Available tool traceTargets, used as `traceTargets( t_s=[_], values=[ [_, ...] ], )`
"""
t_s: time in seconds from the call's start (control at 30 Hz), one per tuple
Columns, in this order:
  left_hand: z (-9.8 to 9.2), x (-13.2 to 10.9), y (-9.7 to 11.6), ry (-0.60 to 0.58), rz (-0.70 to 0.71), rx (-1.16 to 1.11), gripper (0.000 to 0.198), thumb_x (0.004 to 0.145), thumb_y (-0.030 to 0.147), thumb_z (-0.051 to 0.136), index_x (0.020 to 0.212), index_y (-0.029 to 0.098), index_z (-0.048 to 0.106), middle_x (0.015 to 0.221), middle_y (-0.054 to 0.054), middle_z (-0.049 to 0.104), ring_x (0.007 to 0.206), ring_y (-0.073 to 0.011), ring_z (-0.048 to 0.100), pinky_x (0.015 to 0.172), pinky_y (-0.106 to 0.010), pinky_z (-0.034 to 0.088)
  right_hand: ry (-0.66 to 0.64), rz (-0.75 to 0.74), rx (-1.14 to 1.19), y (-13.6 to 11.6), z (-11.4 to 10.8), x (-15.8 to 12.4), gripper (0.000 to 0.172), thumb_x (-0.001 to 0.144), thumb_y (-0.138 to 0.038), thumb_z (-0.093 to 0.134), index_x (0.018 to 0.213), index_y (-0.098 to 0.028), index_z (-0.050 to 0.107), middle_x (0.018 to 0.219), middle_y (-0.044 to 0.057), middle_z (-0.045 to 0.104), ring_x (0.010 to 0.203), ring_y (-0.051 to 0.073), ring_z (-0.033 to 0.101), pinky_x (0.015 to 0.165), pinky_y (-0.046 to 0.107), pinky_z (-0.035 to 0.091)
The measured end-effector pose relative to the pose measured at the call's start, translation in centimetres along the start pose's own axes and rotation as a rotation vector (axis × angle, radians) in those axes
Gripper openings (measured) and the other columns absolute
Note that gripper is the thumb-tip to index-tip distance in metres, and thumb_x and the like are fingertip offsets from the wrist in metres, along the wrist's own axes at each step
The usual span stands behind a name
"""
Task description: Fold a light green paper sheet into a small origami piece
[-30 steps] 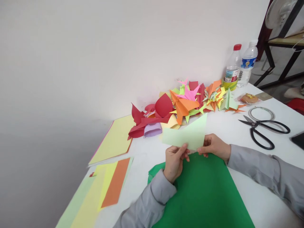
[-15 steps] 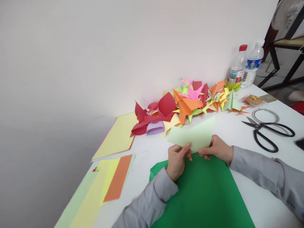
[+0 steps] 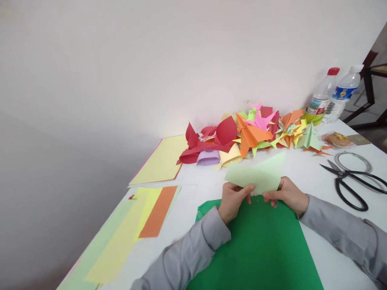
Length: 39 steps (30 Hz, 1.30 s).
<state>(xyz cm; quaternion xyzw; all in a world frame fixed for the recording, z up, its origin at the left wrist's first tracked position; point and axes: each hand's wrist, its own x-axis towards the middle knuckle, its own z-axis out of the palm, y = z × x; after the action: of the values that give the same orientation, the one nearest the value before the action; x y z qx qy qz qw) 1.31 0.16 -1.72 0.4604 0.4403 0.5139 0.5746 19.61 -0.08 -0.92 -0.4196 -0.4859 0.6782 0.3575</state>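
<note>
A pale green sheet of paper, its upper right corner rising to a point, is held between both hands. My left hand pinches its lower left edge with thumb and fingers. On the lower right edge, my right hand grips it the same way. The paper is just above the far edge of a dark green sheet, which lies on the white table below my wrists. Fingertips behind the pale paper are partly hidden.
Behind the hands lies a heap of folded paper shapes, among them an orange paper plane. Black-handled scissors and a tape roll lie right. Coloured paper strips and a yellow sheet are left; two bottles stand back right.
The view has shifted left, so everything appears farther right. Both hands keep their pinch on the pale green paper, which looks nearly the same.
</note>
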Motion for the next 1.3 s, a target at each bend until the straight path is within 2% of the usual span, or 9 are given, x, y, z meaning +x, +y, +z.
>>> traceTargets(
  t_s=[0.07, 0.17, 0.37, 0.6, 0.73, 0.83, 1.07, 1.2, 1.3],
  values=[
    [-0.09, 0.02, 0.11, -0.046, 0.015, -0.003, 0.027, 0.055, 0.034, 0.082, 0.063, 0.011, 0.068, 0.054, -0.001, 0.064, 0.037, -0.0081, 0.047, 0.034, -0.023, 0.04, 0.009, 0.007, 0.014, 0.16, -0.07, 0.01, 0.026, 0.055, -0.033, 0.082, 0.061, -0.011, 0.069, 0.055, 0.004, 0.066, 0.041, 0.01, 0.053, 0.041, 0.022, 0.043],
    [-0.18, 0.15, 0.31, -0.067, -0.012, -0.026, 0.028, 0.057, 0.036, 0.081, 0.062, 0.011, 0.068, 0.054, -0.002, 0.064, 0.037, -0.0088, 0.049, 0.034, -0.023, 0.041, 0.012, 0.003, 0.038, 0.43, -0.14, 0.05, 0.025, 0.056, -0.032, 0.082, 0.061, -0.011, 0.069, 0.055, 0.003, 0.066, 0.041, 0.009, 0.053, 0.041, 0.022, 0.043],
    [-0.14, 0.54, 0.45, 0.067, -0.115, -0.083, 0.046, 0.059, 0.05, 0.076, 0.043, 0.01, 0.06, 0.043, -0.005, 0.06, 0.03, -0.0074, 0.044, 0.03, -0.022, 0.037, 0.011, -0.018, 0.048, 0.67, -0.15, 0.15, 0.022, 0.056, -0.029, 0.082, 0.061, -0.011, 0.069, 0.055, 0.003, 0.065, 0.041, 0.009, 0.052, 0.04, 0.021, 0.041],
    [-0.12, 0.65, 0.28, 0.082, -0.156, -0.069, 0.059, 0.066, 0.063, 0.065, 0.04, 0.01, 0.056, 0.042, -0.008, 0.059, 0.03, -0.0087, 0.046, 0.031, -0.022, 0.037, 0.026, -0.028, 0.053, 0.62, -0.19, 0.16, 0.022, 0.056, -0.029, 0.082, 0.059, -0.011, 0.069, 0.053, 0.003, 0.064, 0.04, 0.009, 0.05, 0.039, 0.022, 0.04],
    [-0.43, 0.5, 0.39, -0.043, -0.068, -0.09, 0.037, 0.058, 0.044, 0.08, 0.057, 0.009, 0.065, 0.049, -0.004, 0.062, 0.037, -0.0103, 0.05, 0.035, -0.023, 0.042, 0.067, -0.005, 0.105, 0.28, -0.18, 0.19, 0.022, 0.054, -0.028, 0.082, 0.055, -0.012, 0.068, 0.051, 0.003, 0.063, 0.038, 0.008, 0.049, 0.037, 0.021, 0.037],
    [-0.6, 0.38, 0.38, -0.102, -0.022, -0.059, 0.028, 0.055, 0.032, 0.082, 0.066, 0.01, 0.068, 0.054, -0.002, 0.062, 0.041, -0.0099, 0.05, 0.037, -0.024, 0.044, 0.109, 0.011, 0.135, 0.03, -0.13, 0.13, 0.023, 0.05, -0.027, 0.083, 0.053, -0.012, 0.066, 0.048, 0.002, 0.061, 0.037, 0.008, 0.047, 0.036, 0.021, 0.035],
    [-0.47, 0.17, -0.1, -0.094, -0.057, -0.043, 0.027, 0.061, 0.034, 0.079, 0.066, 0.01, 0.067, 0.056, -0.003, 0.063, 0.043, -0.0099, 0.051, 0.038, -0.024, 0.046, 0.133, -0.127, 0.016, 0.16, 0.26, -0.02, 0.027, 0.057, -0.036, 0.082, 0.056, -0.014, 0.067, 0.051, 0.001, 0.062, 0.045, 0.011, 0.053, 0.047, 0.025, 0.044],
    [-0.36, 0.01, -0.02, -0.088, -0.059, -0.002, 0.028, 0.061, 0.035, 0.079, 0.066, 0.01, 0.067, 0.054, -0.002, 0.062, 0.041, -0.0101, 0.051, 0.038, -0.024, 0.045, 0.182, -0.128, -0.029, 0.18, 0.5, 0.05, 0.029, 0.058, -0.041, 0.081, 0.058, -0.014, 0.069, 0.057, 0.004, 0.067, 0.05, 0.014, 0.057, 0.054, 0.028, 0.05],
    [-0.24, -0.03, 0.15, -0.053, -0.079, -0.003, 0.031, 0.062, 0.039, 0.078, 0.061, 0.01, 0.066, 0.052, -0.003, 0.062, 0.039, -0.0101, 0.05, 0.037, -0.024, 0.045, 0.188, -0.095, -0.001, 0.16, 0.51, 0.06, 0.03, 0.055, -0.041, 0.082, 0.061, -0.013, 0.071, 0.054, 0.004, 0.066, 0.048, 0.013, 0.056, 0.051, 0.027, 0.05]
  ],
)
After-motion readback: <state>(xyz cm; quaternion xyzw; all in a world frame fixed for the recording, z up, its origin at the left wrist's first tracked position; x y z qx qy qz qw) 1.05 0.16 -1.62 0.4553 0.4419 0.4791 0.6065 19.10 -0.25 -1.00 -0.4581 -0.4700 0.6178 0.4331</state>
